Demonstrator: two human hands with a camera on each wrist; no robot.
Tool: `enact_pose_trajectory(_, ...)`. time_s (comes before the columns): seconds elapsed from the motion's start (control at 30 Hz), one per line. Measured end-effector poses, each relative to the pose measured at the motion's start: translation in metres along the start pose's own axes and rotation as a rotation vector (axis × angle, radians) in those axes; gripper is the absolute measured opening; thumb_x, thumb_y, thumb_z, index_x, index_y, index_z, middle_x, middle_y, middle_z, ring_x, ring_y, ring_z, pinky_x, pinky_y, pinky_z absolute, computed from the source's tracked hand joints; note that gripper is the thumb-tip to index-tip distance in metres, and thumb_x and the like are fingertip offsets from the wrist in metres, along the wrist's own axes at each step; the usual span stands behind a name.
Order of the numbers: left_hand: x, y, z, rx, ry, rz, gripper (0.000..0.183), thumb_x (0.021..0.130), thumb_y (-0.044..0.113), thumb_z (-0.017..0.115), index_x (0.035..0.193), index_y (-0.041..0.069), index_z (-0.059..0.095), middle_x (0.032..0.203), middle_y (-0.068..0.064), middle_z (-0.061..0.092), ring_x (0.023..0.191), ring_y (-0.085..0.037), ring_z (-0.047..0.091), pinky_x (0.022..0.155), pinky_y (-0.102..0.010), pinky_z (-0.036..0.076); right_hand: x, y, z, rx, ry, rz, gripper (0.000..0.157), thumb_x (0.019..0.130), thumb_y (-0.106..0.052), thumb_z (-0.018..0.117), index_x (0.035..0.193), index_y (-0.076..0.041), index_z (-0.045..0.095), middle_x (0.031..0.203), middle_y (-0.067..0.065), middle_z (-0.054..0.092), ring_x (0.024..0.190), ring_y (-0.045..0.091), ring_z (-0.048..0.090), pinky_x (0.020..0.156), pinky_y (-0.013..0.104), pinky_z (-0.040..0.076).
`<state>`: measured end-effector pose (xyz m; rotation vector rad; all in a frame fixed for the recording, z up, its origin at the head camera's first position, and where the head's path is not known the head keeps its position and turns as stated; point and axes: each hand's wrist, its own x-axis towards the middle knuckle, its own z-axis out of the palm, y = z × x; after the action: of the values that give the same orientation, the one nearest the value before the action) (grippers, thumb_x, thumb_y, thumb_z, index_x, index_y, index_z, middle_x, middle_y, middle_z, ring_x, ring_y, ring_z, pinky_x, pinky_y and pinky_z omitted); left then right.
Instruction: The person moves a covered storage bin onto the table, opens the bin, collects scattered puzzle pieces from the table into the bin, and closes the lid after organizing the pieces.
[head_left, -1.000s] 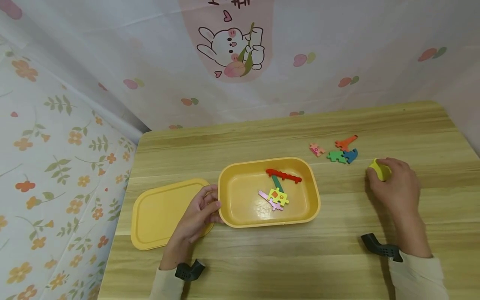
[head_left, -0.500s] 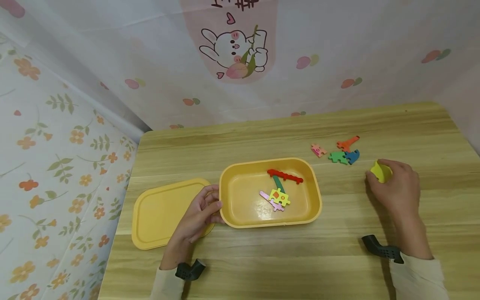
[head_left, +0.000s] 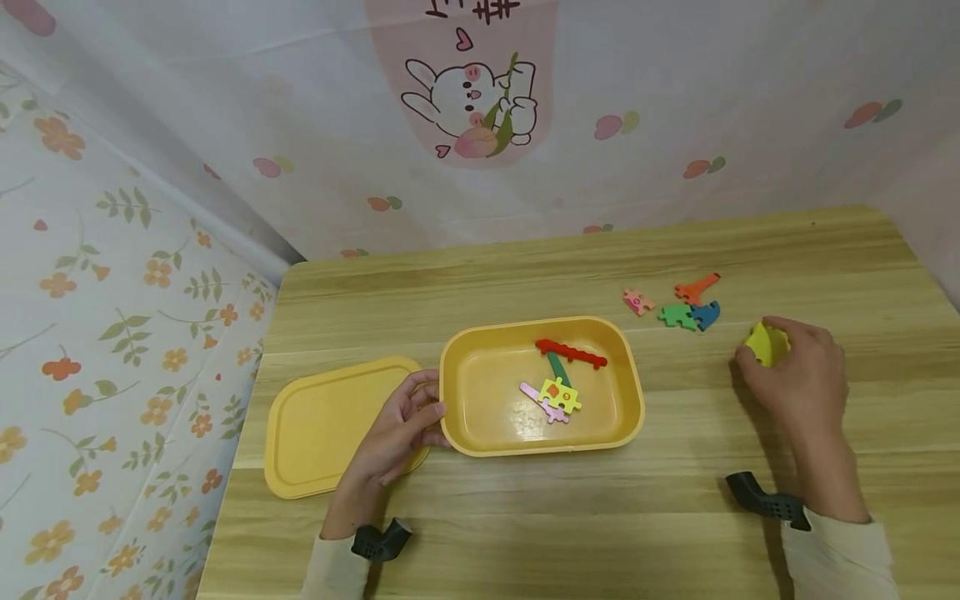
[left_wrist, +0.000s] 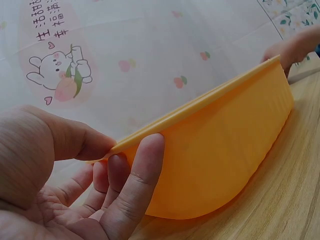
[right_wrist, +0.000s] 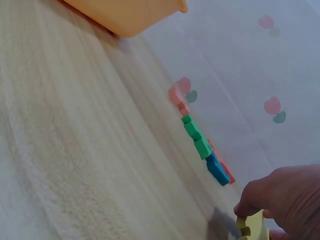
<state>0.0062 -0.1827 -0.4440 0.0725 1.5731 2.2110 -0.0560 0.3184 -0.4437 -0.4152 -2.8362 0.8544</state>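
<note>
My left hand [head_left: 397, 429] pinches the left rim of a yellow plastic box [head_left: 480, 329], thumb on top and fingers beneath. Inside the box lie a red strip piece [head_left: 572, 352], a dark green piece [head_left: 557, 367], a pink piece [head_left: 534, 396] and a yellow puzzle piece [head_left: 551, 390] overlapping the pink one. Out to the right, my right hand [head_left: 806, 375] holds another yellow puzzle piece [head_left: 761, 343] between thumb and fingers. That piece is tilted up near the tabletop, partly hidden by the hand; its notched edge [right_wrist: 245, 231] shows in the right wrist view.
Beyond the right hand lie loose puzzle pieces: peach [head_left: 638, 302], orange [head_left: 696, 288], green [head_left: 677, 316] and blue [head_left: 705, 315]. A flat yellow lid [head_left: 322, 433] sits left of the box, partly under the left hand. A printed curtain [head_left: 637, 183] hangs behind the wooden table [head_left: 570, 533].
The head view has shifted slightly. The yellow piece in my right hand is turned a little, showing more of its face. My left hand stays at the box rim.
</note>
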Motion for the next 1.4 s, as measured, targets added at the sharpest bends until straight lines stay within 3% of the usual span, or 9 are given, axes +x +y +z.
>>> enact_pose_trajectory(0.4,0.0,-0.003,0.0,0.005,0.003,0.005,0.046,0.106,-0.002,0.053,0.149,0.005,0.04,0.116,-0.001,0.063,0.086,-0.013,0.075,0.07,-0.028,0.067,0.0,-0.006,-0.006,0.04,0.032,-0.017,0.057,0.092,-0.018,0.069,0.143,0.005,0.06,0.144,0.039,0.053,0.128,0.054,0.049,0.076,0.042,0.036)
enact_pose_trajectory(0.53,0.0,-0.003,0.0,0.005,0.003,0.01,0.046,0.106,-0.003,0.053,0.149,0.004,0.04,0.117,-0.001,0.063,0.087,-0.013,0.074,0.07,-0.028,0.067,-0.002,-0.008,-0.007,0.065,0.03,-0.038,0.056,0.091,-0.017,0.07,0.142,0.005,0.061,0.141,0.038,0.055,0.124,0.049,0.051,0.076,0.032,0.035)
enact_pose_trajectory(0.7,-0.001,-0.002,0.0,0.001,0.003,0.011,0.046,0.106,-0.002,0.053,0.15,0.004,0.039,0.117,-0.001,0.063,0.087,-0.013,0.074,0.07,-0.028,0.067,-0.003,-0.012,-0.008,0.143,0.024,-0.066,0.055,0.091,-0.013,0.073,0.141,0.006,0.061,0.139,0.036,0.055,0.122,0.049,0.053,0.07,0.002,0.032)
enact_pose_trajectory(0.77,-0.001,-0.002,0.0,0.0,0.006,0.01,0.046,0.106,-0.002,0.053,0.15,0.004,0.039,0.118,-0.001,0.062,0.088,-0.013,0.074,0.07,-0.028,0.067,-0.003,-0.014,-0.008,0.172,0.015,-0.069,0.055,0.091,-0.013,0.072,0.142,0.005,0.061,0.14,0.034,0.054,0.118,0.041,0.056,0.066,-0.006,0.032)
enact_pose_trajectory(0.83,-0.001,-0.002,0.001,0.0,0.008,0.008,0.047,0.106,-0.002,0.053,0.151,0.004,0.039,0.118,-0.001,0.062,0.088,-0.013,0.074,0.07,-0.028,0.067,-0.003,-0.016,-0.009,0.197,0.004,-0.068,0.055,0.093,-0.014,0.072,0.143,0.004,0.059,0.14,0.032,0.053,0.112,0.018,0.058,0.067,-0.008,0.035)
enact_pose_trajectory(0.97,-0.001,-0.001,0.002,-0.003,0.014,0.003,0.047,0.106,-0.001,0.054,0.151,0.005,0.039,0.118,-0.001,0.062,0.089,-0.013,0.074,0.07,-0.028,0.067,-0.004,-0.018,-0.011,0.24,-0.02,-0.062,0.055,0.095,-0.017,0.071,0.146,0.001,0.058,0.142,0.027,0.054,0.1,-0.019,0.042,0.069,-0.007,0.039)
enact_pose_trajectory(1.1,-0.003,-0.001,0.003,-0.002,0.025,-0.002,0.047,0.106,-0.001,0.054,0.15,0.006,0.039,0.118,-0.001,0.062,0.088,-0.013,0.074,0.07,-0.028,0.067,-0.004,-0.021,-0.011,0.263,-0.057,-0.042,0.056,0.097,-0.021,0.072,0.147,-0.001,0.057,0.145,0.024,0.054,0.101,-0.022,0.042,0.071,-0.005,0.043)
enact_pose_trajectory(1.2,-0.003,0.0,0.003,-0.001,0.031,-0.008,0.047,0.106,-0.001,0.054,0.15,0.006,0.039,0.118,-0.001,0.062,0.089,-0.013,0.074,0.07,-0.028,0.067,-0.005,-0.023,-0.012,0.286,-0.088,-0.022,0.058,0.098,-0.026,0.073,0.148,-0.003,0.055,0.142,0.015,0.056,0.104,-0.017,0.046,0.072,-0.004,0.045)
enact_pose_trajectory(1.4,-0.002,0.0,0.004,0.004,0.035,-0.007,0.047,0.106,0.0,0.054,0.15,0.007,0.039,0.119,-0.001,0.062,0.092,-0.013,0.074,0.071,-0.027,0.067,-0.006,-0.029,-0.014,0.426,-0.147,-0.033,0.052,0.1,-0.022,0.073,0.146,-0.008,0.055,0.123,-0.024,0.049,0.104,-0.016,0.053,0.074,0.002,0.054)
